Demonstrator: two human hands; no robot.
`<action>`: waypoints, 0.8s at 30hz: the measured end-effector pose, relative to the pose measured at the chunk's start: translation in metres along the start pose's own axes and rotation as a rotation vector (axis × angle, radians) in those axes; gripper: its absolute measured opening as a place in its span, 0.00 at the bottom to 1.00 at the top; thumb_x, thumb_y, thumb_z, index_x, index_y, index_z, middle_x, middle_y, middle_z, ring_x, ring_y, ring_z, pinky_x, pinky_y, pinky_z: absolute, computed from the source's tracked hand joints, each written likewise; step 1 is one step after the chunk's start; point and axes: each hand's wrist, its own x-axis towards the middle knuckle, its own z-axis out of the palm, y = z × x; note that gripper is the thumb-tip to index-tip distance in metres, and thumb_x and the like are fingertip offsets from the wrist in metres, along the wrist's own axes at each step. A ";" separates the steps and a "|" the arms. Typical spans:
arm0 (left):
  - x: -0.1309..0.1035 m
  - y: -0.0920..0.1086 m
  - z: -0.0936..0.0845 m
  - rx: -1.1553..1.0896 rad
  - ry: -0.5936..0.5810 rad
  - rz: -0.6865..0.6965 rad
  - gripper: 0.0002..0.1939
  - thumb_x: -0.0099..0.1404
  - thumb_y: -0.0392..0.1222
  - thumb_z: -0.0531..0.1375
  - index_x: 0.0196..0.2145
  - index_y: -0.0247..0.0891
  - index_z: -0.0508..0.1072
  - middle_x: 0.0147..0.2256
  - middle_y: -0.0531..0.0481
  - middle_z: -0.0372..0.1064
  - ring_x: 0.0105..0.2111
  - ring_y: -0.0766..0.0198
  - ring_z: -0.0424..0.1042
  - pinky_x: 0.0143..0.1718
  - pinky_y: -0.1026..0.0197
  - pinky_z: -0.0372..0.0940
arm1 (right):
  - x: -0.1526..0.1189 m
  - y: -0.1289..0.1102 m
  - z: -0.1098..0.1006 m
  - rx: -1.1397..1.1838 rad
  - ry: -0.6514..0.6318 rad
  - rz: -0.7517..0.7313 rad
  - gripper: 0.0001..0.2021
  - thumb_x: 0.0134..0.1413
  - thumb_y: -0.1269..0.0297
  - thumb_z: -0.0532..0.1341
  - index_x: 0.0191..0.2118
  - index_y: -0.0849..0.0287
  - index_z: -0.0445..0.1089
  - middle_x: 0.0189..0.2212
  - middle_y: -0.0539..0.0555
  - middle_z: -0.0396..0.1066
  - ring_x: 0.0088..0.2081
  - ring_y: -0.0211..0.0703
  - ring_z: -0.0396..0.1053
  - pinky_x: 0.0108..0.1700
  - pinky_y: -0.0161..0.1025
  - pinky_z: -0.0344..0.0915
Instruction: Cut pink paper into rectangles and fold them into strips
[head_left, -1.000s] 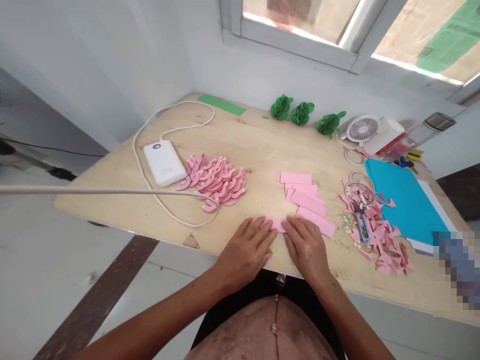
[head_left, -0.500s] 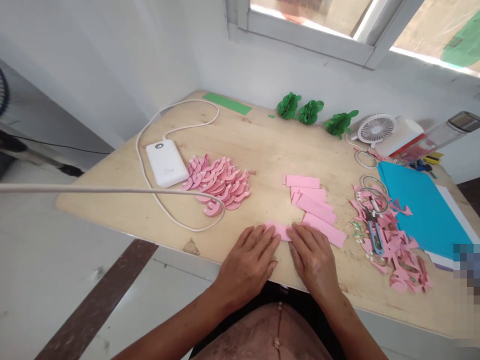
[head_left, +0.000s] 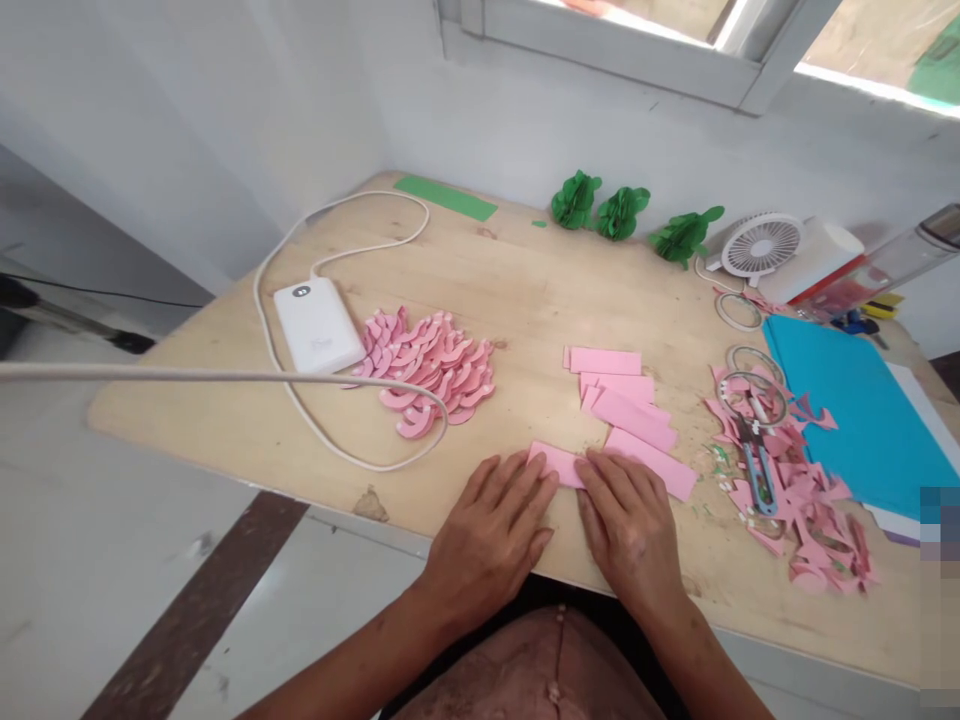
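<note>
A pink paper strip lies on the table near its front edge. My left hand rests flat over the strip's left end, fingers stretched out. On the right end, the fingers of my right hand press down, also extended. Just past my right hand are more pink paper strips, loosely overlapping in a column. To the left, a heap of curved pink paper cut-outs with pale tips sits beside a white power bank.
A white cable loops over the table's left side. Several green paper shapes stand along the wall near a small white fan. At right are pink scraps, blue-handled scissors, tape rings and blue sheets.
Both hands stay on the pink strip; my left fingers have shifted slightly, showing more of its upper left corner. The camera view has moved a little.
</note>
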 end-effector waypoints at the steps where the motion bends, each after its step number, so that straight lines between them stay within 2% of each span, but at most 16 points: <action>1: 0.000 0.000 0.000 0.000 0.001 0.003 0.20 0.68 0.40 0.51 0.56 0.34 0.67 0.59 0.41 0.62 0.59 0.50 0.60 0.58 0.45 0.57 | 0.000 0.000 0.000 0.002 -0.002 0.003 0.14 0.60 0.73 0.56 0.51 0.60 0.70 0.47 0.59 0.74 0.51 0.51 0.68 0.52 0.52 0.63; 24: -0.005 0.001 0.004 -0.028 0.115 0.000 0.16 0.64 0.34 0.55 0.50 0.31 0.72 0.53 0.38 0.69 0.56 0.50 0.65 0.56 0.46 0.60 | 0.002 0.001 -0.001 0.052 -0.016 -0.028 0.15 0.61 0.73 0.56 0.51 0.58 0.70 0.47 0.58 0.74 0.50 0.50 0.68 0.52 0.51 0.63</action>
